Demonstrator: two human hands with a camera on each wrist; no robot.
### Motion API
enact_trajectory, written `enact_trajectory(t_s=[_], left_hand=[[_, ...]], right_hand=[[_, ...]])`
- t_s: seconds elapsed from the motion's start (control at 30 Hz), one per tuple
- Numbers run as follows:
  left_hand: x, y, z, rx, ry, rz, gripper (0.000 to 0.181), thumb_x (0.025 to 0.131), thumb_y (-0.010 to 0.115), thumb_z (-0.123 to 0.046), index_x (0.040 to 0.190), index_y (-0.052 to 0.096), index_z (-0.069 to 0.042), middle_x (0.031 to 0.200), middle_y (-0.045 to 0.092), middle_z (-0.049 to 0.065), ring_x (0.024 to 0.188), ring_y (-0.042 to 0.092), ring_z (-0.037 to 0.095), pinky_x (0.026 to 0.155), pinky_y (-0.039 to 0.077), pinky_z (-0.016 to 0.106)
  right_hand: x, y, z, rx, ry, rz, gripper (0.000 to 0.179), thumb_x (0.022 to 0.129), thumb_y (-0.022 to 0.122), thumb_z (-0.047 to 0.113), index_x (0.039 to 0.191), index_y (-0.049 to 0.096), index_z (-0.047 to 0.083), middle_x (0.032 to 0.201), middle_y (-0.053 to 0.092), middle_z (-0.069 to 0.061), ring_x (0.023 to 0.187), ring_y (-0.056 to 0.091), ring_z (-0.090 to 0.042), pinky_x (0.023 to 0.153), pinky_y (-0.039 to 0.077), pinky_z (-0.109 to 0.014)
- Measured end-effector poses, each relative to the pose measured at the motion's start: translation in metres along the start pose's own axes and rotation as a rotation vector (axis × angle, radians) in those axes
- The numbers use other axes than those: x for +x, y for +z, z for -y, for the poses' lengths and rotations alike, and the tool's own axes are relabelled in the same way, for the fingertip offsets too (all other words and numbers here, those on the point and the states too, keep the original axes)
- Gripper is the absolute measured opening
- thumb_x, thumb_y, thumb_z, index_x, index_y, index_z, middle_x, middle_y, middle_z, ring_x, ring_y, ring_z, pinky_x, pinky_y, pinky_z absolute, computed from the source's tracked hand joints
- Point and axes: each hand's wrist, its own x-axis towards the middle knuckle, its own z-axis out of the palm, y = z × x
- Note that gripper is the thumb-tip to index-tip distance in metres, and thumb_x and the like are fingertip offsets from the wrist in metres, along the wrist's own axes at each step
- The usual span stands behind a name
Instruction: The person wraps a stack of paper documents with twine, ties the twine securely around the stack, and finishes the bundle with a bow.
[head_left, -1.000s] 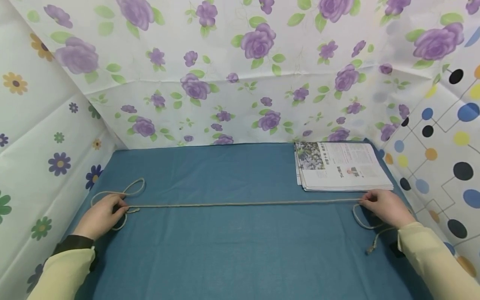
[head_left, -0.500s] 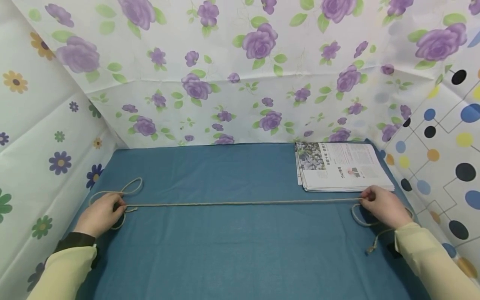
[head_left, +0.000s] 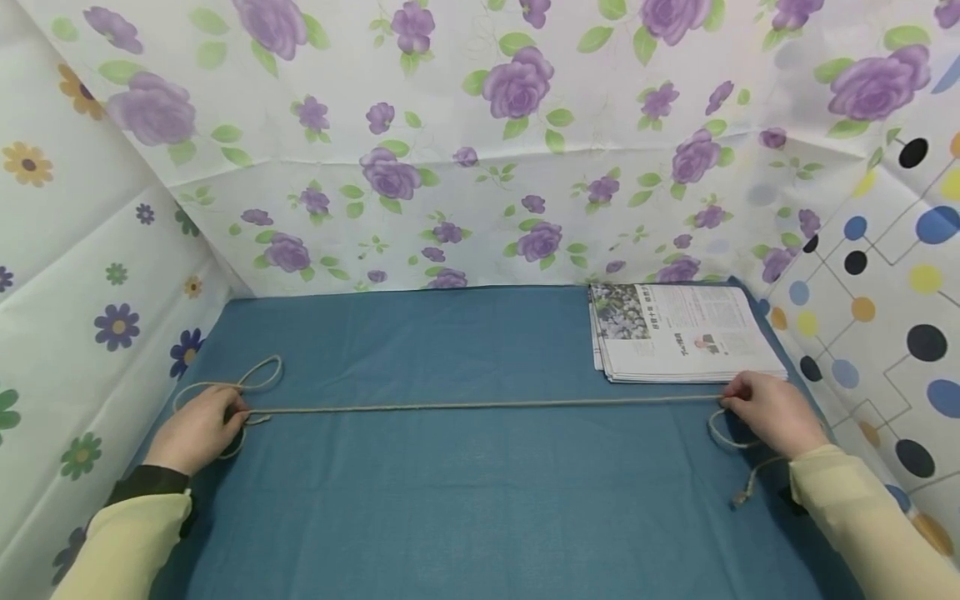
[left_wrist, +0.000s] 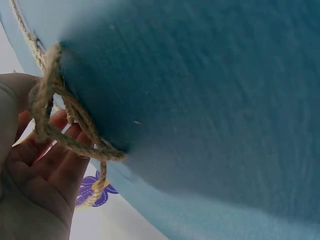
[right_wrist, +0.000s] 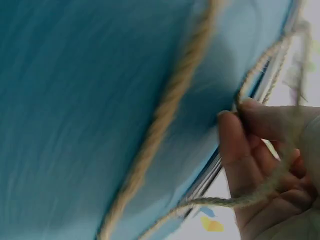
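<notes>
A thin tan rope (head_left: 480,406) runs in a nearly straight line across the blue cloth. At its left part, my left hand (head_left: 197,429) pinches it between thumb and fingers, with loose loops of rope lying around that hand. In the left wrist view the looped rope (left_wrist: 70,142) hangs in front of the curled fingers. My right hand (head_left: 776,414) pinches the rope at the other side, just below the newspaper. From there a slack loop and a knotted end trail toward the front. The right wrist view shows thumb and forefinger meeting on the rope (right_wrist: 245,85).
A folded stack of newspapers (head_left: 690,333) lies at the back right of the blue cloth (head_left: 465,508). Flowered white sheeting (head_left: 450,108) rises behind, with patterned sheets at the left and right sides.
Both hands keep their pinch on the rope, which stays stretched. My left hand has shifted slightly left, and the right hand has risen slightly in the head view.
</notes>
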Motion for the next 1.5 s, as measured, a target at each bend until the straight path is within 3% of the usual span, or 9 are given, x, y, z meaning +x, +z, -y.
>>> enact_trajectory(t_s=[0.2, 0.33, 0.47, 0.67, 0.87, 1.0, 1.2, 1.37, 1.5], left_hand=[[0.000, -0.002, -0.001, 0.034, 0.033, 0.002, 0.006, 0.091, 0.072, -0.004, 0.090, 0.066, -0.005, 0.089, 0.063, 0.012, 0.075, 0.057, 0.024, 0.063, 0.048, 0.047], [-0.002, -0.001, -0.002, 0.034, -0.001, 0.008, 0.004, 0.091, 0.071, -0.006, 0.090, 0.067, -0.006, 0.087, 0.063, 0.011, 0.072, 0.057, 0.022, 0.061, 0.048, 0.045], [-0.003, -0.002, -0.005, 0.024, -0.041, 0.025, 0.005, 0.092, 0.071, -0.007, 0.093, 0.068, -0.003, 0.089, 0.064, 0.015, 0.071, 0.058, 0.023, 0.060, 0.049, 0.047], [-0.004, -0.010, -0.012, -0.019, -0.055, 0.044, 0.020, 0.092, 0.066, -0.010, 0.106, 0.071, 0.003, 0.100, 0.067, 0.022, 0.084, 0.064, 0.034, 0.070, 0.051, 0.056], [-0.001, -0.019, -0.024, -0.029, -0.068, -0.007, 0.034, 0.095, 0.063, -0.022, 0.118, 0.070, 0.003, 0.118, 0.062, 0.031, 0.100, 0.059, 0.048, 0.081, 0.045, 0.066], [0.004, -0.024, -0.041, -0.006, -0.046, 0.001, 0.047, 0.099, 0.059, -0.028, 0.133, 0.062, 0.004, 0.134, 0.052, 0.035, 0.119, 0.048, 0.057, 0.094, 0.037, 0.073], [0.016, -0.028, -0.078, 0.002, 0.063, -0.001, 0.059, 0.102, 0.058, -0.029, 0.151, 0.046, 0.001, 0.148, 0.045, 0.031, 0.134, 0.040, 0.054, 0.106, 0.029, 0.069], [0.034, -0.027, -0.122, 0.009, 0.198, -0.014, 0.066, 0.103, 0.061, -0.038, 0.157, 0.040, -0.004, 0.152, 0.043, 0.028, 0.138, 0.040, 0.050, 0.112, 0.028, 0.065], [0.047, -0.020, -0.164, 0.015, 0.314, -0.032, 0.069, 0.101, 0.065, -0.040, 0.157, 0.042, -0.006, 0.154, 0.044, 0.025, 0.140, 0.041, 0.046, 0.116, 0.025, 0.061]], right_hand=[[-0.002, 0.006, 0.007, -0.117, -0.098, -0.049, 0.005, 0.092, 0.072, 0.003, 0.093, 0.077, 0.002, 0.086, 0.072, -0.011, 0.065, 0.056, -0.018, 0.059, 0.048, -0.041], [-0.002, 0.010, 0.013, -0.152, -0.133, -0.068, 0.007, 0.091, 0.071, 0.000, 0.095, 0.076, 0.000, 0.090, 0.070, -0.015, 0.072, 0.061, -0.023, 0.067, 0.051, -0.049], [-0.002, 0.011, 0.018, -0.156, -0.137, -0.062, 0.007, 0.091, 0.071, 0.001, 0.095, 0.076, 0.000, 0.089, 0.068, -0.013, 0.073, 0.060, -0.022, 0.067, 0.051, -0.048], [-0.004, 0.009, 0.023, -0.149, -0.123, -0.019, 0.011, 0.093, 0.071, 0.008, 0.100, 0.075, 0.001, 0.088, 0.066, -0.010, 0.071, 0.056, -0.020, 0.064, 0.049, -0.044], [-0.005, 0.000, 0.031, -0.118, -0.113, -0.140, 0.025, 0.098, 0.068, 0.019, 0.110, 0.073, -0.002, 0.109, 0.064, -0.025, 0.091, 0.062, -0.038, 0.074, 0.049, -0.056], [0.001, -0.010, 0.033, -0.089, -0.122, -0.132, 0.042, 0.103, 0.064, 0.029, 0.122, 0.067, -0.007, 0.124, 0.058, -0.035, 0.111, 0.055, -0.053, 0.086, 0.044, -0.066], [0.016, -0.023, 0.030, -0.103, -0.097, -0.028, 0.072, 0.104, 0.058, 0.047, 0.137, 0.051, -0.016, 0.135, 0.047, -0.043, 0.123, 0.044, -0.061, 0.097, 0.037, -0.072], [0.029, -0.036, 0.028, -0.121, -0.048, 0.082, 0.087, 0.103, 0.051, 0.057, 0.145, 0.039, -0.019, 0.143, 0.037, -0.046, 0.130, 0.035, -0.064, 0.103, 0.031, -0.074], [0.040, -0.045, 0.029, -0.110, -0.008, 0.122, 0.091, 0.103, 0.047, 0.060, 0.147, 0.036, -0.020, 0.145, 0.032, -0.048, 0.133, 0.030, -0.065, 0.105, 0.028, -0.075]])
